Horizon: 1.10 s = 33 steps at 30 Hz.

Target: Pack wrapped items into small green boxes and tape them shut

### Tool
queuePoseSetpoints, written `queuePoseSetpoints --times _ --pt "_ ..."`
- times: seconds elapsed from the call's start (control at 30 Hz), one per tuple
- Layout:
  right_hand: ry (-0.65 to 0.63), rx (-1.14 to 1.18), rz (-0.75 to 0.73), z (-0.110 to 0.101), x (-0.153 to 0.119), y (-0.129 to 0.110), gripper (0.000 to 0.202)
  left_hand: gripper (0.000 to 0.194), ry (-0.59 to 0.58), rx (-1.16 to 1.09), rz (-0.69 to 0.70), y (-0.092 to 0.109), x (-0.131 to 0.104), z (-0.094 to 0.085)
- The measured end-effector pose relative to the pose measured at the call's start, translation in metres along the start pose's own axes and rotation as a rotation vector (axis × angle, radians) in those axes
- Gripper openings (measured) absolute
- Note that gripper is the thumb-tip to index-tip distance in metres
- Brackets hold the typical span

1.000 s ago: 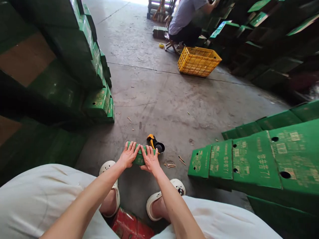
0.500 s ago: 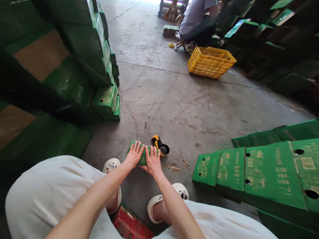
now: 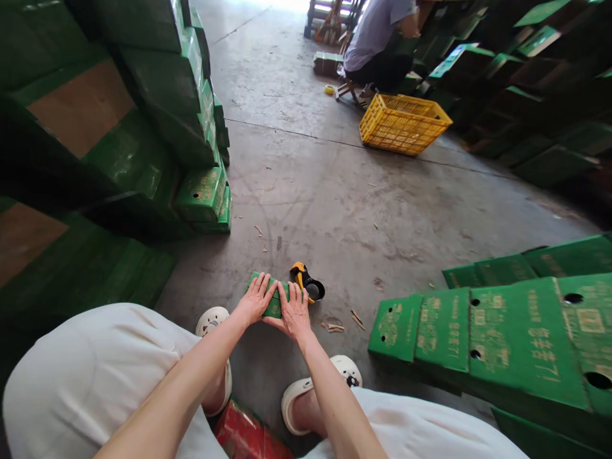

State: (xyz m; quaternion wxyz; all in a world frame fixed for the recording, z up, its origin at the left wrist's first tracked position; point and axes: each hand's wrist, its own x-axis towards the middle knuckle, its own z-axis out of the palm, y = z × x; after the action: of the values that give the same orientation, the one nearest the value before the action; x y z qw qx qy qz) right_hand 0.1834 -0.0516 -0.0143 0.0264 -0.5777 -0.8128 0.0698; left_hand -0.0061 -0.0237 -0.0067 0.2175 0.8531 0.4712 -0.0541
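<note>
A small green cardboard box (image 3: 273, 308) stands on the floor between my feet, its top partly covered by my hands. My left hand (image 3: 259, 298) lies flat on the left part of its top, fingers stretched out. On the right part rests my right hand (image 3: 293, 311), fingers spread and thumb pointing left toward the other hand. Just beyond my right fingers lies a yellow and black tape dispenser (image 3: 308, 284) on the floor, apart from the hand.
Stacked green boxes rise on the left (image 3: 201, 194), and more green boxes (image 3: 507, 328) stand at the right. A yellow plastic crate (image 3: 401, 124) sits farther off near a seated person (image 3: 380, 38). Beneath me is a red box (image 3: 248, 433). Scraps (image 3: 335, 327) litter the concrete floor.
Both hands stay on the green box with hardly any shift. The view has tilted slightly. The person in the background has moved their arm and head a little.
</note>
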Motion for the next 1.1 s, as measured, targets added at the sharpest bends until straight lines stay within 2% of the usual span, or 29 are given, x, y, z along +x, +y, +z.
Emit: queuePoseSetpoints --times 0.17,0.27,0.37,0.5,0.73,0.93,1.03,1.1 --pt "0.02 0.061 0.156 0.002 -0.002 0.012 0.081 0.126 -0.032 -0.031 0.036 -0.009 0.001 0.002" --pt "0.101 0.204 0.28 0.01 -0.005 0.02 0.065 0.127 -0.036 -0.059 0.046 -0.012 0.003 0.004" --pt "0.2 0.335 0.294 0.019 -0.003 0.022 0.058 0.131 -0.019 -0.118 0.041 -0.015 0.004 0.004" --pt "0.248 0.347 0.305 0.022 0.001 0.02 0.055 0.142 0.014 -0.163 0.028 -0.021 0.006 -0.001" --pt "0.252 0.333 0.309 0.02 -0.001 0.017 0.052 0.135 0.013 -0.111 0.031 -0.026 0.005 -0.01" --pt "0.23 0.432 0.348 0.012 0.001 0.013 0.05 0.127 0.064 -0.148 0.038 -0.022 0.0 -0.004" --pt "0.149 0.53 0.485 0.006 0.012 0.022 0.047 0.127 0.091 -0.16 0.039 -0.022 0.0 -0.001" --pt "0.094 0.546 0.632 0.005 0.023 0.038 0.048 0.127 0.105 -0.149 0.05 -0.023 0.0 0.0"
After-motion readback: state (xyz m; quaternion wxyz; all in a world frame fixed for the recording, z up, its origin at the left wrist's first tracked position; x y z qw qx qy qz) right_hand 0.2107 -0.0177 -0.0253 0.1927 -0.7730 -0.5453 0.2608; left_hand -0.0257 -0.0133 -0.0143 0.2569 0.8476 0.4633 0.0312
